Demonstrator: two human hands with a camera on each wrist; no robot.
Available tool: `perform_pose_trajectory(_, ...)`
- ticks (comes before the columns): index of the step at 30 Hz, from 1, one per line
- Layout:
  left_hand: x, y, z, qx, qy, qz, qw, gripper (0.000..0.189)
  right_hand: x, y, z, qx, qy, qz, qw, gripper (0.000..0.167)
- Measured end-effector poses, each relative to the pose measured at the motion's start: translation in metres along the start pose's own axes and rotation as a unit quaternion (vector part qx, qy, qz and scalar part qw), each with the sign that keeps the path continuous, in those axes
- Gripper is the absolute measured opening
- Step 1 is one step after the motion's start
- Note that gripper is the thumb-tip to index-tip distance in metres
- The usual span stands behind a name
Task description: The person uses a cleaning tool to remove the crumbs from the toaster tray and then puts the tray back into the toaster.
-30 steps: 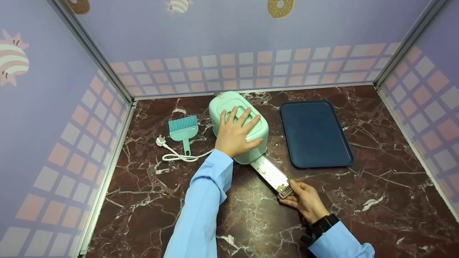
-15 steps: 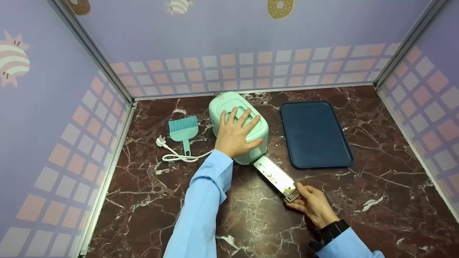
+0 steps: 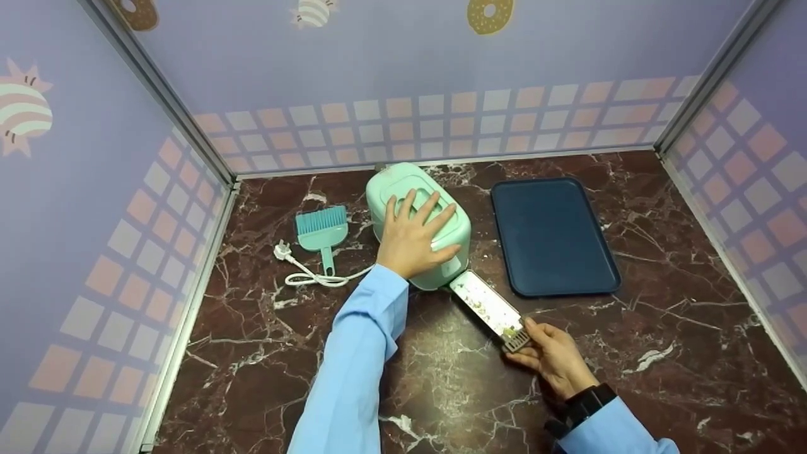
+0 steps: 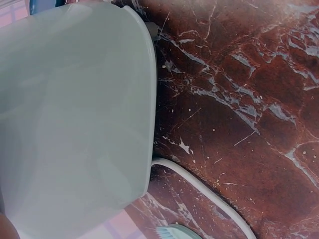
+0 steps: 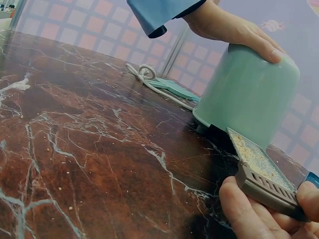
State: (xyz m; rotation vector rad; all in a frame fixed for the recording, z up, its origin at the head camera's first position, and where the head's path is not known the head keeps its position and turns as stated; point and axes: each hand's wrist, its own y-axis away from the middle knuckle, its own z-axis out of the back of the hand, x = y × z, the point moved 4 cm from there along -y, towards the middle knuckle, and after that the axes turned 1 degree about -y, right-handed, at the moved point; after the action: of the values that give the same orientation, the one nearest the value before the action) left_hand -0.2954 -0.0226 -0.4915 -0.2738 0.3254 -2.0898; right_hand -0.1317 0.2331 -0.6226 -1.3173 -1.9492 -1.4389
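Note:
A mint-green toaster (image 3: 398, 178) stands on the dark marbled table. My left hand (image 3: 413, 243) rests on its top with straight, spread fingers. Low at the toaster's near right corner, my right hand (image 3: 558, 359) pinches the slotted grey end of a long, narrow crumb tray (image 3: 482, 302). Yellowish and greenish crumbs lie along the tray, seen close in the right wrist view on the crumb tray (image 5: 256, 159). Its far end is right beside the toaster's base. In the left wrist view, the toaster's pale side (image 4: 79, 114) fills the left half.
Left of the toaster lies a teal brush (image 3: 322, 233) beside a white cord (image 3: 315, 279) with its plug (image 3: 283, 251). A dark blue tray (image 3: 555, 236) lies to the right. Small crumbs dot the table (image 4: 234, 149). Patterned walls close off the back and sides.
The right hand has drawn the crumb tray out of the toaster's base, toward the lower right, so its far end now shows. The left hand has stayed on the toaster.

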Motion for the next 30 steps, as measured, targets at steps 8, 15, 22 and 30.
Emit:
perform_pose_trajectory(8,0.0018,-0.001,0.0011,-0.01,0.01,0.001,0.9999,0.077,0.0036,-0.0019,-0.0001,0.022,-0.001,0.008,0.9997,0.024)
perform_pose_trajectory(15,0.0021,-0.0002,0.0018,-0.007,0.017,0.003,0.9998,0.077,0.0052,-0.0034,0.0006,0.017,-0.006,0.014,0.9997,0.025)
perform_pose_trajectory(22,0.0011,0.0005,0.0027,-0.004,0.011,0.002,0.9999,0.077,0.0044,-0.0047,0.0019,-0.002,-0.011,0.011,0.9999,0.023)
perform_pose_trajectory(30,0.0,0.0012,0.0014,-0.007,0.007,0.001,1.0,0.076,0.0051,-0.0074,0.0037,-0.008,-0.009,0.019,0.9997,0.024)
